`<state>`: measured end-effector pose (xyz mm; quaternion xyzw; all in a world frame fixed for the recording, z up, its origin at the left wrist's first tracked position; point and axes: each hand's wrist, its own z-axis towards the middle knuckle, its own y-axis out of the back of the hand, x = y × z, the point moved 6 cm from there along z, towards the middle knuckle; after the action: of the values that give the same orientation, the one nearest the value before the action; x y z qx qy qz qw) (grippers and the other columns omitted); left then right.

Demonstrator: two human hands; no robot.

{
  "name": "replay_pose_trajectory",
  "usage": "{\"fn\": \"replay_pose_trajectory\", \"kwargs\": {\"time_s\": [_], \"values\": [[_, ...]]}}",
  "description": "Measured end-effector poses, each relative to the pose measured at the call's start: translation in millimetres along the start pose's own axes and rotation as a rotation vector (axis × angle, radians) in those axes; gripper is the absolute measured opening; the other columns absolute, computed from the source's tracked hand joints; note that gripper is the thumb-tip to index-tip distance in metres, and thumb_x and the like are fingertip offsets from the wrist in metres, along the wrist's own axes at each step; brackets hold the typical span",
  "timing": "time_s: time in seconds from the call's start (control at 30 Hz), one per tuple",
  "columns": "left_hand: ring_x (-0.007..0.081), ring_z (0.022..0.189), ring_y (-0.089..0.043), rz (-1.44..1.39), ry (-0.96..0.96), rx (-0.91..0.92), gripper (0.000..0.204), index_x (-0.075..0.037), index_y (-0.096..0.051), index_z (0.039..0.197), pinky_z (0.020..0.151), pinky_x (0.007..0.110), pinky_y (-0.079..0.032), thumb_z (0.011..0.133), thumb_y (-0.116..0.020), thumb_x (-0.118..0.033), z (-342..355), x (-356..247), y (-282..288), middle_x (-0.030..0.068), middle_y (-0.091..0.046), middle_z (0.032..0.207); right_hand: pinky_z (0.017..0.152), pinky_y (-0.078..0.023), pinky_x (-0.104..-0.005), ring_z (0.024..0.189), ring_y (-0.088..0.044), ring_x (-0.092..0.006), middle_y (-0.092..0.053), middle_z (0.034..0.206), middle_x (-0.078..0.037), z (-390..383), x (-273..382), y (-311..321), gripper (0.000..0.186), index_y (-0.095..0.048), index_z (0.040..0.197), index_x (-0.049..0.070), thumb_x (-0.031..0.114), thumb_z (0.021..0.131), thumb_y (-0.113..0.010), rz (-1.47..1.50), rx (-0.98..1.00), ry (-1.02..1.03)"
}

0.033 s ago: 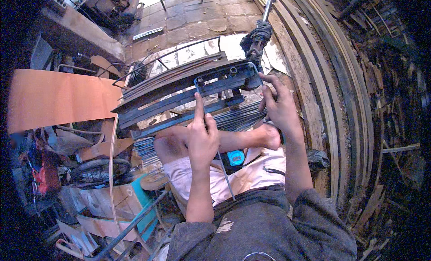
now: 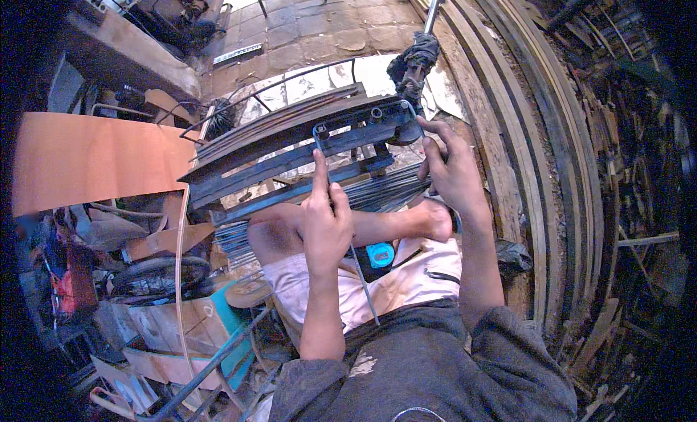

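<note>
A black steel bar jig [image 2: 254, 161] with bolts lies crosswise over bundled thin steel rods [image 2: 385, 190]. A thin bent metal rod [image 2: 364, 289] runs from my lap up to a bend at the left bolt; a short bent length shows at the jig's right end. My left hand [image 2: 327, 226] grips the long length, index finger extended along it. My right hand [image 2: 454, 171] holds the short bent length between thumb and fingers. A black cloth-wrapped lever [image 2: 414, 66] rises behind the jig's right end. A turquoise tape measure [image 2: 380, 254] rests in my lap.
An orange sheet [image 2: 98, 161] is at left, above a bicycle wheel [image 2: 161, 277] and leaning boards. Long timber lengths [image 2: 544, 168] run along the right. A concrete ledge [image 2: 131, 48] and a paved floor [image 2: 298, 23] are behind. A bent tube frame [image 2: 218, 360] is at lower left.
</note>
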<state>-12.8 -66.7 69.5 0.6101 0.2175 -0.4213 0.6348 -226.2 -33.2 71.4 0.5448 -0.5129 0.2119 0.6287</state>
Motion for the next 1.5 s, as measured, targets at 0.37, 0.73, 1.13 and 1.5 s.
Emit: {"fn": "replay_pose_trajectory", "kwargs": {"time_s": [0.37,0.73,1.13,1.5], "values": [[0.0323,0.075,-0.063,-0.085,0.15,0.25,0.052,0.002,-0.031,0.141,0.068,0.04,-0.048,0.091,-0.044,-0.007,11.2,14.0,0.7,0.0312,-0.06,0.103,0.051,-0.046,-0.0306,0.051,-0.054,-0.0115,-0.056,0.064,-0.01,13.8,17.2,6.3,0.032,-0.056,0.123,0.005,0.004,0.092,-0.049,-0.245,0.052,0.062],[0.0412,0.056,-0.057,-0.025,0.085,0.198,0.061,-0.006,-0.019,0.146,0.056,0.047,-0.043,0.091,-0.043,-0.005,-1.6,12.1,-8.6,0.03,-0.055,0.067,0.081,-0.047,-0.0399,0.093,-0.061,-0.0327,-0.063,0.096,-0.019,64.7,30.8,49.0,0.026,-0.065,0.104,0.004,0.023,0.094,-0.051,-0.501,-0.24,0.402],[0.0343,0.075,-0.051,-0.084,0.1,0.195,0.058,-0.004,-0.02,0.146,0.07,0.042,-0.04,0.092,-0.042,-0.008,-2.9,6.4,-7.3,0.0309,-0.05,0.091,0.091,-0.043,-0.0442,0.105,-0.055,-0.0345,-0.06,0.112,-0.015,126.9,-37.3,99.4,0.047,-0.063,0.106,0.01,0.047,0.096,-0.036,-0.934,0.053,0.332],[0.0304,0.05,-0.053,-0.007,0.031,0.161,0.059,-0.003,-0.02,0.146,0.054,0.041,-0.044,0.092,-0.042,-0.008,-4.2,10.0,-6.6,0.0297,-0.054,0.067,0.071,-0.048,-0.0488,0.081,-0.062,-0.0394,-0.065,0.08,-0.02,4.0,-76.3,138.3,0.059,-0.066,0.078,0.007,0.056,0.093,-0.037,-1.09,-0.12,-0.089]]}}
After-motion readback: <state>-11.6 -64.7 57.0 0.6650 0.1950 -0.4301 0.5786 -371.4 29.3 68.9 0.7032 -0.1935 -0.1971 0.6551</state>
